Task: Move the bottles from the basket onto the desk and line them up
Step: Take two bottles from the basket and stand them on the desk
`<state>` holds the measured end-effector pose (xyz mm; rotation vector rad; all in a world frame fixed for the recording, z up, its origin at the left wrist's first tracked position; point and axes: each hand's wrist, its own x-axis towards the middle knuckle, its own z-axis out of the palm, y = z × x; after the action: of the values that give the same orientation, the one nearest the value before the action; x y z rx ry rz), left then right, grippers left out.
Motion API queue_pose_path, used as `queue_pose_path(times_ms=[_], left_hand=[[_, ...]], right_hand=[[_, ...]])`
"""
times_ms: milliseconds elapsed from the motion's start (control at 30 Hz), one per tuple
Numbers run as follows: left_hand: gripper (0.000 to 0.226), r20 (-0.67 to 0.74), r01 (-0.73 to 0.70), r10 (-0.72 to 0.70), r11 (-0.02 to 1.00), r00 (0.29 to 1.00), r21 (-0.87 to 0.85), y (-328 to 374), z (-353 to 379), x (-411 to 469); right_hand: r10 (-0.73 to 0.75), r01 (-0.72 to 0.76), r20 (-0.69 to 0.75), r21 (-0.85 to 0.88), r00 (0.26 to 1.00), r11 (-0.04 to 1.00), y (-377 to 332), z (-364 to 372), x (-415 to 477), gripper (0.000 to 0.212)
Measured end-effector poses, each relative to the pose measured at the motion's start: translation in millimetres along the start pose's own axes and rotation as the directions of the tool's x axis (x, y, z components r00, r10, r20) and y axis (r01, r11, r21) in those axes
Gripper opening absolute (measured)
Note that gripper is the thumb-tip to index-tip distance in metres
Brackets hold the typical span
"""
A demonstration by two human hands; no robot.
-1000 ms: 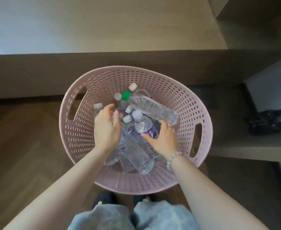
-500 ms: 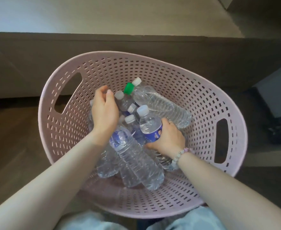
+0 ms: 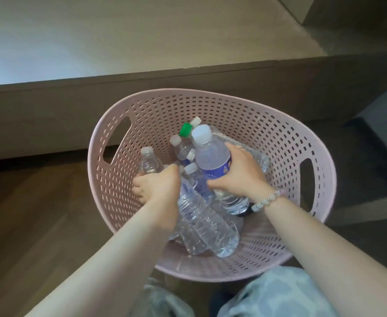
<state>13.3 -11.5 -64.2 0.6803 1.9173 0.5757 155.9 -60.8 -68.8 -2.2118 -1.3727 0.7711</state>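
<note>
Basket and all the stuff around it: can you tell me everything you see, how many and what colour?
basket: one, pink, on the floor in front of the desk
blue-label bottle: one, clear with a white cap, held above the pile
small bottle: one, clear with a white cap, by the basket's left wall
green-cap bottle: one, at the back of the pile, mostly hidden
other bottles: several, clear with white caps, piled in the basket; exact count unclear
desk: one, pale top and dark front, behind the basket
floor: brown wood, left of the basket
bracelet: one, pale beads, on the right wrist
trousers: pale blue, bottom edge
left hand: grips the small bottle
right hand: grips the blue-label bottle
</note>
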Motion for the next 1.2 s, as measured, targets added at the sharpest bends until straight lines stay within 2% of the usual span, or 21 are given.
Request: queue_pose_path(times_ms=[100, 267, 467, 600, 733, 833, 933, 1000, 1200], left_hand=[[0.084, -0.035, -0.031, 0.034, 0.997, 0.999, 0.073, -16.5, 20.8, -28.5], [0.101, -0.031, 0.198, -0.196, 0.976, 0.980, 0.095, -73.1, 41.5, -39.3], [0.105, -0.014, 0.190, -0.190, 0.980, 0.982, 0.051, -60.1, 63.0, -16.7], [0.093, -0.086, 0.088, -0.083, 0.995, 0.993, 0.055, -76.2, 66.6, -15.0], [0.083, -0.084, 0.055, -0.050, 0.997, 0.995, 0.058, -75.0, 63.9, -9.7], [0.084, -0.064, -0.106, 0.109, 0.993, 0.992, 0.054, -70.1, 62.3, -12.6], [0.087, -0.025, -0.353, 0.355, 0.934, 0.935, 0.062, -58.7, 62.3, -17.1], [0.086, -0.003, -0.469, 0.471, 0.879, 0.882, 0.085, -49.9, 60.9, -18.1], [0.079, 0.079, -0.565, 0.560, 0.821, 0.825, 0.086, -14.7, 22.3, -32.3]], right_hand=[[0.022, -0.021, -0.065, 0.024, 0.998, 1.000, 1.3, -8.5, 5.4, 0.067], [0.077, -0.074, -0.122, 0.034, 0.990, 0.997, 13.2, -16.1, 4.8, 0.064], [0.092, -0.084, -0.154, 0.061, 0.984, 0.995, 18.9, -11.4, 0.6, 0.065], [0.094, -0.079, -0.139, 0.113, 0.986, 0.990, 16.4, -10.8, 1.6, 0.062], [0.088, -0.071, -0.118, 0.139, 0.989, 0.988, 16.8, -11.2, 0.1, 0.064], [0.097, -0.078, -0.116, 0.158, 0.989, 0.984, 19.2, -11.1, -0.3, 0.063], [0.112, -0.093, -0.103, 0.170, 0.988, 0.981, 19.8, -13.1, 3.3, 0.061], [0.112, -0.091, -0.095, 0.204, 0.989, 0.975, 18.5, -15.3, 5.7, 0.060], [0.130, -0.099, -0.062, 0.369, 0.990, 0.924, -11.2, -48.8, 2.8, 0.057]])
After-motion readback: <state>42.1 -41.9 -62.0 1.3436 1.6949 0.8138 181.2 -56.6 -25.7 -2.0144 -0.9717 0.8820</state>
